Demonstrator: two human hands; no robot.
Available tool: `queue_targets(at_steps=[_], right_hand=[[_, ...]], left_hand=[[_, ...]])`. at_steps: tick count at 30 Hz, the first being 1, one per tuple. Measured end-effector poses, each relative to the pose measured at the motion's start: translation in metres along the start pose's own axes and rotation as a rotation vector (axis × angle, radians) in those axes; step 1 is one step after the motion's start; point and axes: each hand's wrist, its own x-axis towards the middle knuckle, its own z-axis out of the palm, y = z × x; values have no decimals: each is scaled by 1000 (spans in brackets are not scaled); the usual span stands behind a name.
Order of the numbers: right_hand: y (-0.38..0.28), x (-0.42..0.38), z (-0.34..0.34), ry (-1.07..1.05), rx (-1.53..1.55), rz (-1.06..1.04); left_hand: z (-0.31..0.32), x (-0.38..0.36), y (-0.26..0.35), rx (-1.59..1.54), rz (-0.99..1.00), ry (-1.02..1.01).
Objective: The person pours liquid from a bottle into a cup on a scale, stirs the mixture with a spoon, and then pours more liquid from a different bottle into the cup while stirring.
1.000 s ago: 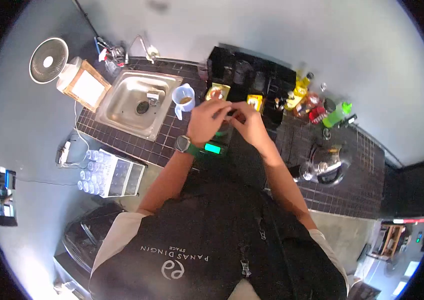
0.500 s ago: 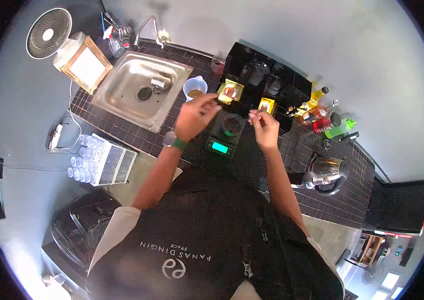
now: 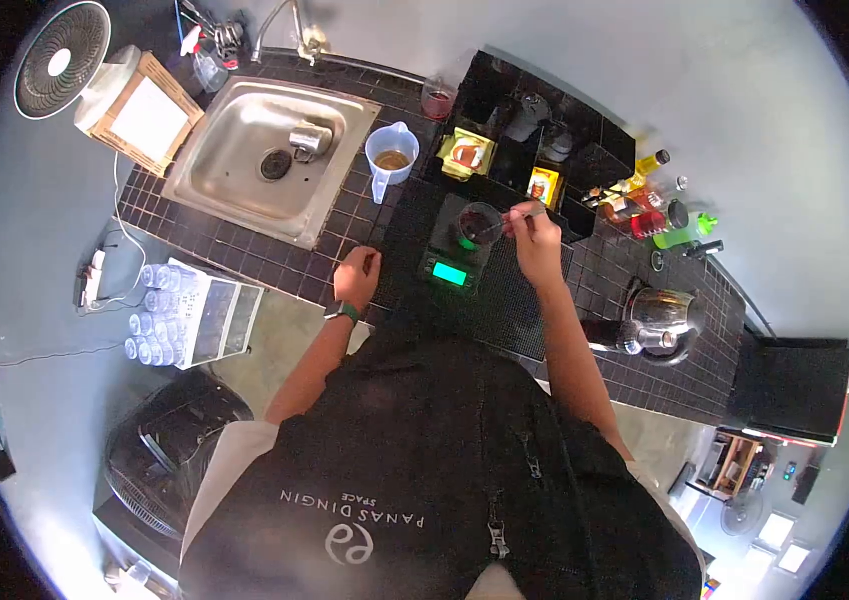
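A clear cup (image 3: 480,222) with dark contents stands on a black digital scale (image 3: 433,257) whose display glows green. My right hand (image 3: 539,245) is at the cup's right side, fingers pinched on a thin spoon-like utensil (image 3: 497,226) that slants toward the cup; its exact kind is too small to tell. My left hand (image 3: 357,277) rests at the counter's front edge, left of the scale, fingers curled in with nothing visible in them. Behind the scale lie an opened yellow packet (image 3: 468,153) and another yellow packet (image 3: 544,186).
A plastic measuring jug (image 3: 392,160) with brownish liquid stands beside the steel sink (image 3: 235,190), which holds a metal pitcher (image 3: 311,140). A black organizer (image 3: 585,140), several bottles (image 3: 650,205) and a steel kettle (image 3: 665,310) are along the right.
My left hand has drawn back from beside the jug and yellow packet to the counter edge. The right hand has moved slightly, with the thin utensil now showing over the cup.
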Motion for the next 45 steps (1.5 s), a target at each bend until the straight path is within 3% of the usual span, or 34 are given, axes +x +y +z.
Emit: queue_targets(at_steps=[5, 8, 12, 15, 20, 23, 26, 28, 33, 36, 42, 45], right_hand=[[12, 9, 4, 38, -103, 47], [6, 12, 20, 32, -11, 32], [-16, 3, 20, -78, -54, 33], [-11, 4, 16, 29, -226, -34], [-9, 4, 30, 44, -123, -82], [-14, 0, 26, -5, -118, -7], [-10, 4, 23, 65, -247, 9], [-7, 8, 27, 92, -242, -95], [-12, 2, 28, -7, -107, 7], [-12, 1, 19, 43, -278, -30], [-4, -9, 26, 5, -38, -33], [-8, -13, 13, -17, -67, 18]], left_hand=[[4, 6, -1, 111, -62, 52], [4, 6, -2, 136, -84, 19], [5, 8, -5, 155, -37, 47], [2, 7, -4, 122, -84, -8], [2, 8, -2, 134, -81, -8], [3, 8, -4, 146, -82, -3], [4, 9, -4, 155, -78, 12], [5, 8, -4, 154, -77, 23], [6, 7, -6, 157, -53, 38], [6, 7, -7, 168, -70, 13], [8, 8, -8, 157, -99, -8], [2, 24, -3, -11, -89, 128]])
